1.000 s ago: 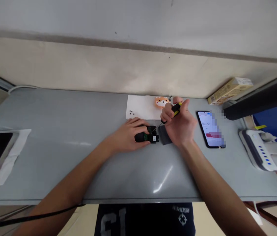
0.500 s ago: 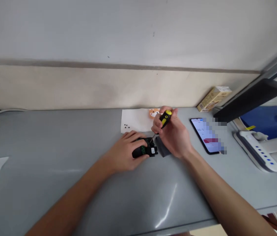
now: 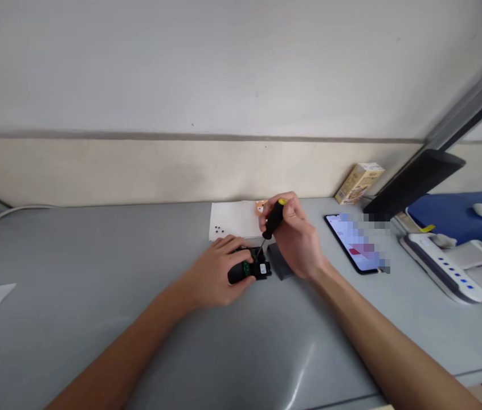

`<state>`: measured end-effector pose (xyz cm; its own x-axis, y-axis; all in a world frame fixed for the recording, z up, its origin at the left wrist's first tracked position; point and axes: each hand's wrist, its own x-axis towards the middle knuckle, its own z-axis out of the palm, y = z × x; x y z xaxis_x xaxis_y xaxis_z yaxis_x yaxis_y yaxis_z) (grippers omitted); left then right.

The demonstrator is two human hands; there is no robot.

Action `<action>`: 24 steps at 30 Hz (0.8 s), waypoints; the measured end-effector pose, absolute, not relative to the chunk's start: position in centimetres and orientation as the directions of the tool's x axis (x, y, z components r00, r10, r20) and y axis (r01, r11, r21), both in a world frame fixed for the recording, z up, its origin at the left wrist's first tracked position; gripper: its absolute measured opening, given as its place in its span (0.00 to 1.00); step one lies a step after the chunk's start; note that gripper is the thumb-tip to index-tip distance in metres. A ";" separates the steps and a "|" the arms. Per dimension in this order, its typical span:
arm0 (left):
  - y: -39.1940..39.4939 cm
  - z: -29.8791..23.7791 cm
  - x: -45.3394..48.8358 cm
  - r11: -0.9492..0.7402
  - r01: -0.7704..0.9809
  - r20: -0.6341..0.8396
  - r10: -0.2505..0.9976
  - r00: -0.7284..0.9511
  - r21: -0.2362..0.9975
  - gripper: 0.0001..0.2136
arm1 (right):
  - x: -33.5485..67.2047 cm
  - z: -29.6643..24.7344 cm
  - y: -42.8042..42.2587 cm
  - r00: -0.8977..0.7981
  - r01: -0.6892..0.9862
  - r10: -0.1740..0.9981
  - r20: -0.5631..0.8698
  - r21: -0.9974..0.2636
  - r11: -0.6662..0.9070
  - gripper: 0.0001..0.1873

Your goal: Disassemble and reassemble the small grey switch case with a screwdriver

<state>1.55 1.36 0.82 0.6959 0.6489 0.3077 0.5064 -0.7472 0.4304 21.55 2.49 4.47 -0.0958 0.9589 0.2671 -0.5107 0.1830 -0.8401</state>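
Observation:
My left hand (image 3: 219,272) is closed round a small opened black device (image 3: 249,270), pinning it to the desk with thumb and fingers. The device has a rounded end, a strip of green circuit board and a white label. In my right hand (image 3: 296,236) is a screwdriver (image 3: 274,219) with a black and yellow handle, tilted, its shaft pointing down into the device. The tip is hidden among the dark parts. A dark grey flat piece (image 3: 281,263) lies on the desk beside the device, partly behind my right hand.
White paper (image 3: 239,219) behind the device bears several small black screws (image 3: 219,229) and an orange cartoon animal piece (image 3: 260,207). To the right are a lit phone (image 3: 354,245), a carton (image 3: 358,182), a black upright stand (image 3: 414,185) and a power strip (image 3: 437,265).
The view has tilted up slightly and turned right. My right hand has rotated the screwdriver, so less yellow shows on its handle. The left hand keeps its hold on the device.

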 end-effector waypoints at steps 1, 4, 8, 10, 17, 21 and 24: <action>1.3 0.7 1.6 -0.748 0.507 0.311 0.648 0.695 0.428 0.06 | 21.6 4.5 2.5 -0.120 -0.503 0.956 0.268 -0.846 0.174 0.14; 1.3 0.6 1.6 -0.748 0.505 0.324 0.651 0.687 0.431 0.07 | 21.9 4.7 2.6 -0.160 -0.495 0.957 0.241 -0.859 0.133 0.16; 1.3 0.6 1.6 -0.742 0.498 0.316 0.653 0.688 0.449 0.08 | 21.8 4.8 2.5 -0.119 -0.538 0.971 0.206 -0.836 0.111 0.15; 1.3 0.6 1.6 -0.738 0.497 0.307 0.655 0.690 0.457 0.09 | 21.8 4.9 2.4 -0.103 -0.560 0.978 0.183 -0.823 0.095 0.16; 1.1 0.9 1.6 -0.729 0.509 0.289 0.664 0.690 0.457 0.08 | 21.8 5.0 2.0 -0.115 -0.603 0.977 0.178 -0.794 0.074 0.15; 1.1 1.0 1.5 -0.735 0.503 0.284 0.655 0.701 0.454 0.09 | 21.7 4.8 2.0 -0.125 -0.575 0.973 0.195 -0.813 0.089 0.14; 1.1 0.8 1.4 -0.742 0.496 0.293 0.648 0.703 0.450 0.09 | 21.7 4.8 2.0 -0.148 -0.540 0.970 0.194 -0.837 0.085 0.16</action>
